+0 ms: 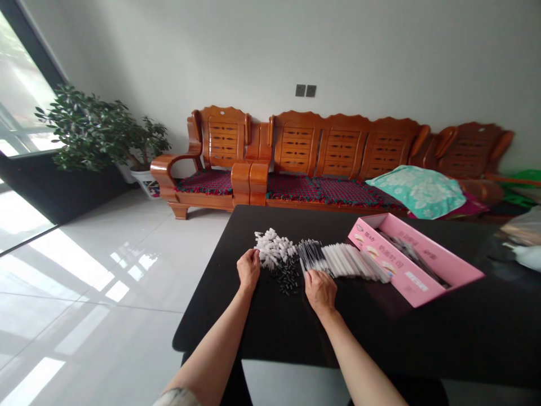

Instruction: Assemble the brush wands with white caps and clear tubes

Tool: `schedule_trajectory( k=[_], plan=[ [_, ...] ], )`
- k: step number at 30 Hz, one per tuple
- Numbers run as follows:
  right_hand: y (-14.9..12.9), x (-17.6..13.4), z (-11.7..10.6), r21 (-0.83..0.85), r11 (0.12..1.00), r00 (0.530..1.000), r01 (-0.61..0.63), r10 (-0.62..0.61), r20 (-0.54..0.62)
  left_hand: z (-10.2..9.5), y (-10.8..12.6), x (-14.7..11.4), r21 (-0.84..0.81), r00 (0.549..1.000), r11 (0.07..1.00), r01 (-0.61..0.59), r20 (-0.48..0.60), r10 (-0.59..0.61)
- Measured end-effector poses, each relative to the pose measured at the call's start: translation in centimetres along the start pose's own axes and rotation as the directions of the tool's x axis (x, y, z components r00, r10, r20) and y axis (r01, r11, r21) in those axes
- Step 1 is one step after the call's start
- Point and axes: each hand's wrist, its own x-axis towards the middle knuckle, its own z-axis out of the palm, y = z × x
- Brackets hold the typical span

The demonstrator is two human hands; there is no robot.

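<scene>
My left hand (248,269) is at the left edge of a heap of small white cylindrical pieces (273,247), its fingertips pinched together. What lies between those fingertips is too small to make out. Small black pieces (287,276) are scattered in a pile between my two hands. With closed fingers, my right hand (320,290) grips a thin white tube (302,267) that points away from me. Just beyond that hand lies a bundle of thin black rods (311,252). A row of white tubes (353,260) lies side by side to the right of the rods.
A pink printed box (416,265) with dark contents stands on the black table (279,338) at the right. Plastic bags (524,242) sit at the far right edge. Behind the table are a wooden sofa (342,141) and a potted plant (105,129).
</scene>
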Motion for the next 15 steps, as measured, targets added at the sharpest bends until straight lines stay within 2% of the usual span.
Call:
schedule_trajectory(
  k=[9,15],
  plan=[
    [0.37,-0.26,0.81,-0.003,0.997,0.996,-0.078,0.078,-0.049,-0.39,-0.03,-0.24,-0.07,1.0,0.997,-0.017,0.008,0.017],
    [0.48,-0.12,0.92,0.013,0.992,0.992,-0.127,0.127,-0.02,-0.06,0.08,0.01,-0.013,0.999,0.999,-0.033,0.012,0.033]
  ],
)
